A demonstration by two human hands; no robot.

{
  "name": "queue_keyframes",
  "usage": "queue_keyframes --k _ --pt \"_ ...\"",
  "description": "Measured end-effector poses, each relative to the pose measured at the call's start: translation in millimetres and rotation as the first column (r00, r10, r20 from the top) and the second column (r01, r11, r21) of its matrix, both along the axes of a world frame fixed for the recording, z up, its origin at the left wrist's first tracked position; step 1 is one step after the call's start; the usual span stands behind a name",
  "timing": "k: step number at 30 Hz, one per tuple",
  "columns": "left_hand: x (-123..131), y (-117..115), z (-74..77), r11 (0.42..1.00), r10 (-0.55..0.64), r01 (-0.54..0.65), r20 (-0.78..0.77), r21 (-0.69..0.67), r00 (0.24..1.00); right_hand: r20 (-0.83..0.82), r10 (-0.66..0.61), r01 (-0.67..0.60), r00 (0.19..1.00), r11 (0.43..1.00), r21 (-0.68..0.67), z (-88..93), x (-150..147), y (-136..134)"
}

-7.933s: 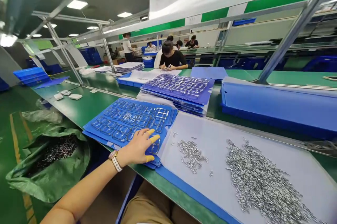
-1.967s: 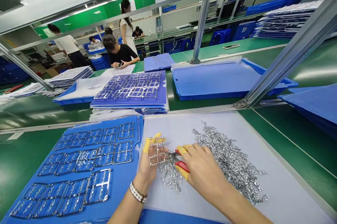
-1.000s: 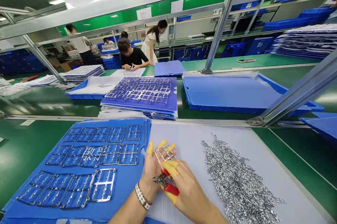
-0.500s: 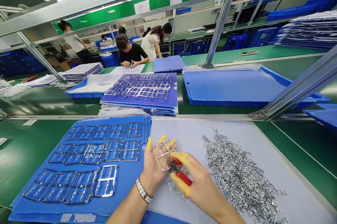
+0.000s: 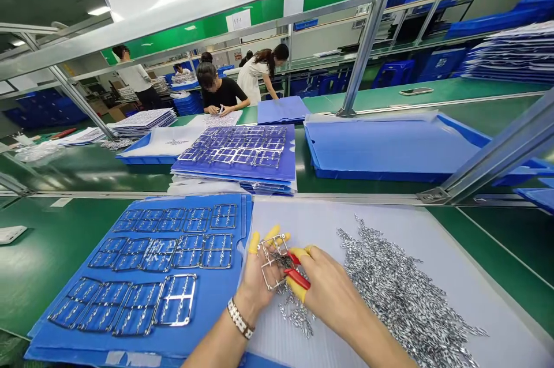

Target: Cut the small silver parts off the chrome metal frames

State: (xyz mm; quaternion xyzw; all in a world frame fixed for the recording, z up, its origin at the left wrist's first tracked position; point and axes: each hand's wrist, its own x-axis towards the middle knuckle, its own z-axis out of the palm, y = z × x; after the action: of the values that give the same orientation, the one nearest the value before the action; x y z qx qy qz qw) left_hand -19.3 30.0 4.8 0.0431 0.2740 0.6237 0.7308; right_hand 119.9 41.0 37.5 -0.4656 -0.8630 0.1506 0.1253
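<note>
The left hand (image 5: 255,277) is grasping a metal frame (image 5: 269,265), which is tilting across the palm above the white sheet (image 5: 311,212). The right hand (image 5: 324,281) is gripping red-handled cutters (image 5: 298,279), blades reaching over the frame; whether they are biting, I cannot tell. A small pile (image 5: 299,315) is lying beneath; a larger heap (image 5: 402,293) is spreading rightward. More frames (image 5: 177,299) are resting on blue sheeting (image 5: 216,293), left.
</note>
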Motion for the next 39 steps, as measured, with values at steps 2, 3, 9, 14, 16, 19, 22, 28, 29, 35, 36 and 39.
queue_keyframes --k 2,3,9,14,16,19,22,28,29,35,36,39 --pt "1.0 -1.2 0.5 1.0 0.004 -0.003 -0.067 0.01 0.998 0.046 -0.003 0.003 0.999 1.0 0.017 3.7 -0.5 1.9" --pt "1.8 -1.9 0.9 1.0 0.008 -0.007 -0.103 0.012 0.995 0.073 -0.004 0.003 0.997 1.0 0.018 5.4 -1.0 2.4" --pt "4.0 -5.2 -3.8 0.999 0.015 -0.003 -0.223 0.054 0.975 0.135 0.003 0.002 0.991 0.999 -0.035 11.3 -6.3 1.8" --pt "3.1 -6.4 -4.2 0.995 0.044 -0.018 -0.279 0.098 0.959 0.122 -0.003 0.008 0.993 0.999 -0.045 12.5 -5.0 2.2" --pt "3.4 -7.0 -2.5 0.994 0.048 -0.014 -0.304 0.112 0.951 0.112 -0.004 0.01 0.994 0.998 -0.058 13.5 -3.6 2.5" --pt "3.6 -7.7 -1.3 0.993 0.048 -0.006 -0.343 0.122 0.938 0.098 -0.001 0.009 0.995 0.996 -0.087 16.1 -2.4 2.9" --pt "3.0 -7.6 -3.0 0.99 0.054 -0.001 -0.368 0.142 0.928 0.083 0.007 0.003 0.997 0.993 -0.119 18.8 -2.3 3.6" --pt "2.2 -7.9 -7.4 0.981 0.065 0.022 -0.439 0.191 0.896 0.124 0.022 -0.007 0.992 0.993 -0.116 22.8 -1.8 3.8" --pt "2.5 -8.4 -7.7 0.98 0.068 0.027 -0.455 0.199 0.888 0.143 0.022 -0.007 0.99 0.995 -0.104 23.6 -1.9 3.4" --pt "2.8 -8.8 -9.0 0.982 0.089 0.003 -0.471 0.191 0.878 0.221 0.024 -0.022 0.975 1.0 -0.011 28.2 -2.7 1.7" --pt "2.5 -8.2 -8.4 0.984 0.083 -0.004 -0.442 0.175 0.893 0.226 0.025 -0.024 0.974 1.0 -0.006 28.7 -1.5 2.2" --pt "2.0 -6.2 -4.4 0.99 0.01 0.034 -0.298 0.139 0.954 0.241 -0.015 0.01 0.97 1.0 0.021 28.9 5.2 5.4"
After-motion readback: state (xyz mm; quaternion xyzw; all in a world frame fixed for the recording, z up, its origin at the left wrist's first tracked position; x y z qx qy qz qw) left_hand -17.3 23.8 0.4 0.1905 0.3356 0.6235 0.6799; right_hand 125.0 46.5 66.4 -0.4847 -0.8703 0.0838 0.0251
